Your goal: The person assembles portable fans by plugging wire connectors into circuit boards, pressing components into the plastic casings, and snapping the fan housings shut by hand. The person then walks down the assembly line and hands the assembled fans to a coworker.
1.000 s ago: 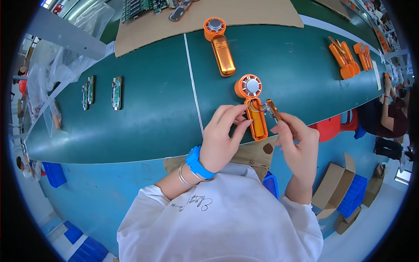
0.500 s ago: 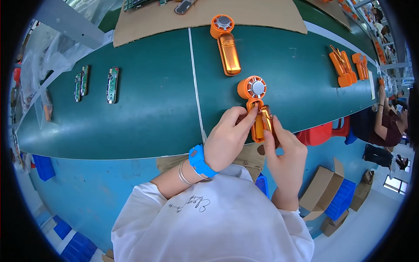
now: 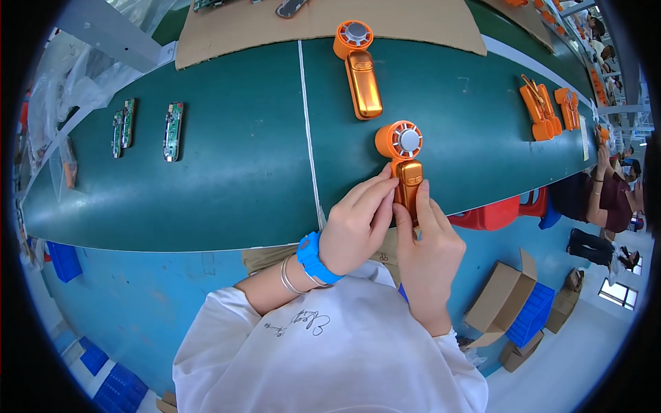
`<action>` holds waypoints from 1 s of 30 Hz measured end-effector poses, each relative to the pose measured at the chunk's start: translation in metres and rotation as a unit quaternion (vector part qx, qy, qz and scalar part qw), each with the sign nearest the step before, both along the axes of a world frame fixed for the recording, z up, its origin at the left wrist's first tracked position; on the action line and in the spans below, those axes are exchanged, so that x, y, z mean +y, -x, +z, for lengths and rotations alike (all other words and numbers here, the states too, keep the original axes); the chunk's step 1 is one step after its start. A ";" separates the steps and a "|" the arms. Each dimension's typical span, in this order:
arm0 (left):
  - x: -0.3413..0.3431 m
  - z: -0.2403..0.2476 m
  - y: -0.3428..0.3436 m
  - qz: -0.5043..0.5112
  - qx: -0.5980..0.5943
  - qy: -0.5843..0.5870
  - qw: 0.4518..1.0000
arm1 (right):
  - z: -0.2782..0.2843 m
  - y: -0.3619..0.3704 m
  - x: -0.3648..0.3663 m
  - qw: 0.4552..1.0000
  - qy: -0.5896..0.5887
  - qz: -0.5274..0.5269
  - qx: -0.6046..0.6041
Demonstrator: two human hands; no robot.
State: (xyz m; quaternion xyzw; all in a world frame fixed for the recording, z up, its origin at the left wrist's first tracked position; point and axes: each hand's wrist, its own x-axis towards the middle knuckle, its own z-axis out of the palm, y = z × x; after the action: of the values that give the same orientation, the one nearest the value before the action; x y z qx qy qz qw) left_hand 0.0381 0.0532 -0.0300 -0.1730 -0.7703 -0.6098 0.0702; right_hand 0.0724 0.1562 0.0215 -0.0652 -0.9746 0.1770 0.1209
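Observation:
An orange handheld fan (image 3: 401,141) with a round silver-centred head lies at the near edge of the green table. Over its handle sits a shiny copper-orange cover (image 3: 410,180). My left hand (image 3: 358,224) is closed on the fan's left side, fingertips near the neck and the cover's edge. From the right, my right hand (image 3: 432,251) pinches the cover along its side and lower end. The inside of the handle is hidden under the cover. Farther back lies a second orange fan (image 3: 362,82) with its glossy cover in place.
Several green circuit boards (image 3: 173,131) lie on the table (image 3: 234,172) at left. Orange fan casings (image 3: 540,110) lie at right. A cardboard sheet (image 3: 406,24) covers the far side. A red stool (image 3: 499,213) stands beyond the table's edge, and another person (image 3: 613,193) sits at far right.
The copper-orange cover, tilted beside the open handle before, now lies over it. My right hand moved left with it, and my left fingers came out of the handle to its side.

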 end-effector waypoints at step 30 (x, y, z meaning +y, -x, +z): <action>-0.017 0.032 -0.005 -0.136 -0.309 -0.486 0.806 | 0.006 -0.016 0.021 0.927 -0.161 0.235 0.243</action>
State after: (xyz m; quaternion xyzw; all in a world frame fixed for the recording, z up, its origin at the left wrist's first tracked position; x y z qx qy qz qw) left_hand 0.0430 0.0363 0.0016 -0.0217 -0.3224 -0.9290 -0.1805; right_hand 0.0887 0.1770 0.0275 0.2315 -0.9180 0.0513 0.3179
